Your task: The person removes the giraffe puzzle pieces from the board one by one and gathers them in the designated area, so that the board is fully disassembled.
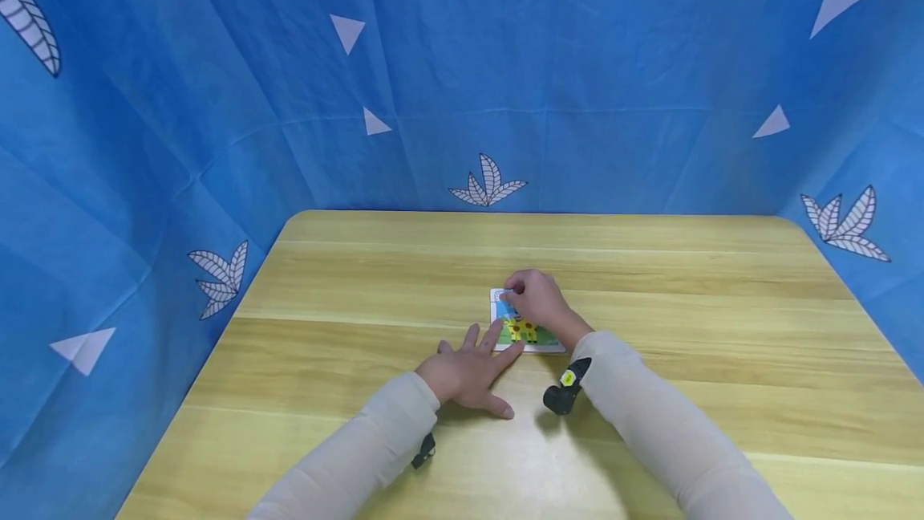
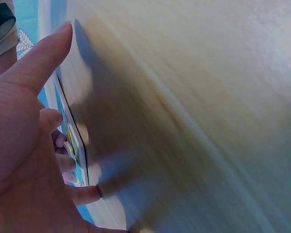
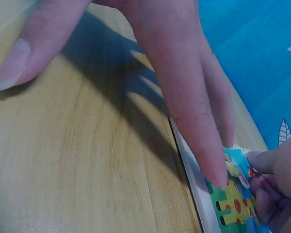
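Observation:
A small jigsaw puzzle (image 1: 523,333) with a yellow, red-spotted giraffe on green and blue lies flat in a white frame. My left hand (image 1: 469,369) is spread palm down at its lower left, fingertips resting on the frame's edge. In the right wrist view, one straight finger of that hand touches the puzzle's surface. My right hand (image 1: 541,299) bends over the upper part of the puzzle. Its thumb and fingers pinch a blue-and-yellow puzzle piece (image 3: 238,164), tilted up from the board. The left wrist view shows the puzzle mostly behind my left hand (image 2: 24,141).
The pale wooden table (image 1: 346,279) has rounded far corners. Behind and beside it hangs a blue cloth (image 1: 613,46) with white leaves and triangles. A black wrist camera (image 1: 565,392) sits under the right sleeve, close above the tabletop.

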Available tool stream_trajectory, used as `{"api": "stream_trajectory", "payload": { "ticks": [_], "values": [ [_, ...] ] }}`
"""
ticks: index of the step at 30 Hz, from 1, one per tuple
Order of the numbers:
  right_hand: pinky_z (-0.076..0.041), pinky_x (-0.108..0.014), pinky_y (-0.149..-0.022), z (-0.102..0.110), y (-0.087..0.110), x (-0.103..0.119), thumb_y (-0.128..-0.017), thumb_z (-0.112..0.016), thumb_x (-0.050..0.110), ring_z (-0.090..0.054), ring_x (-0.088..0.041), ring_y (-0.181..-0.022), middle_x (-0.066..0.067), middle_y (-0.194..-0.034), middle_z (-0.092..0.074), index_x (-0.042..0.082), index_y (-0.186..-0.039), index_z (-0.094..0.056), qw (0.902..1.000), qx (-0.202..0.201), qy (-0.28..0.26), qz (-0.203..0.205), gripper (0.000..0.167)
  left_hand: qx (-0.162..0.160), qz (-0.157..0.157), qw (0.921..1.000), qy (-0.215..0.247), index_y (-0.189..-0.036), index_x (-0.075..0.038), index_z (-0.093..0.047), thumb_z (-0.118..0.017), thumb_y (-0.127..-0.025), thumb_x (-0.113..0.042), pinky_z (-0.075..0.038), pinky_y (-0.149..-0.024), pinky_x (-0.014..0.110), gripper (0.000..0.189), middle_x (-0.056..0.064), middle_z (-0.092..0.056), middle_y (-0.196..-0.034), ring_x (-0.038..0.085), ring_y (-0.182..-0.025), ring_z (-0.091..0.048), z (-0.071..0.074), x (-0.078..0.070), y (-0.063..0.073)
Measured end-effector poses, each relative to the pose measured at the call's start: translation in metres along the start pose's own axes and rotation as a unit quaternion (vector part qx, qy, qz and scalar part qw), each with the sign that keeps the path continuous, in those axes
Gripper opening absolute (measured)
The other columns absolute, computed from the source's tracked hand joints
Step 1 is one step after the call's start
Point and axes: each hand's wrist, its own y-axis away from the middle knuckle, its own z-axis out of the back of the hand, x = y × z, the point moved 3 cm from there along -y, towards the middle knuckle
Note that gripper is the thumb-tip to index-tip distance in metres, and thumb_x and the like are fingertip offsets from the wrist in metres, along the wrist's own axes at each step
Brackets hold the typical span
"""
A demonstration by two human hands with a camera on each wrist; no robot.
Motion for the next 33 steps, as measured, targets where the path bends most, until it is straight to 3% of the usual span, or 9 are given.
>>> {"api": "stream_trajectory", "payload": {
  "ticks": [15, 33],
  "values": [
    [-0.05, -0.037, -0.081, 0.0004, 0.0006, -0.0022, -0.089, -0.066, 0.019, -0.059, -0.02, -0.091, -0.008, -0.1, -0.067, 0.006, -0.104, -0.069, 0.9999, 0.006, -0.01, 0.005, 0.02, 0.0, 0.011, 0.9999, -0.008, -0.15, -0.043, -0.009, -0.055, -0.077, -0.072, -0.029, -0.098, 0.068, 0.091, -0.003, 0.006, -0.16, 0.035, -0.145, -0.008, -0.0005, -0.0028, -0.0001],
    [-0.048, -0.036, -0.078, -0.001, -0.0027, -0.0044, -0.088, -0.067, 0.021, -0.059, -0.019, -0.086, -0.005, -0.092, -0.068, 0.01, -0.098, -0.07, 0.9998, -0.011, -0.015, 0.008, 0.015, 0.009, 0.019, 0.9997, -0.013, -0.149, -0.045, -0.005, -0.052, -0.075, -0.075, -0.028, -0.098, 0.068, 0.093, -0.003, 0.008, -0.16, 0.034, -0.145, -0.005, -0.0005, -0.0047, -0.0002]
  ]
}}
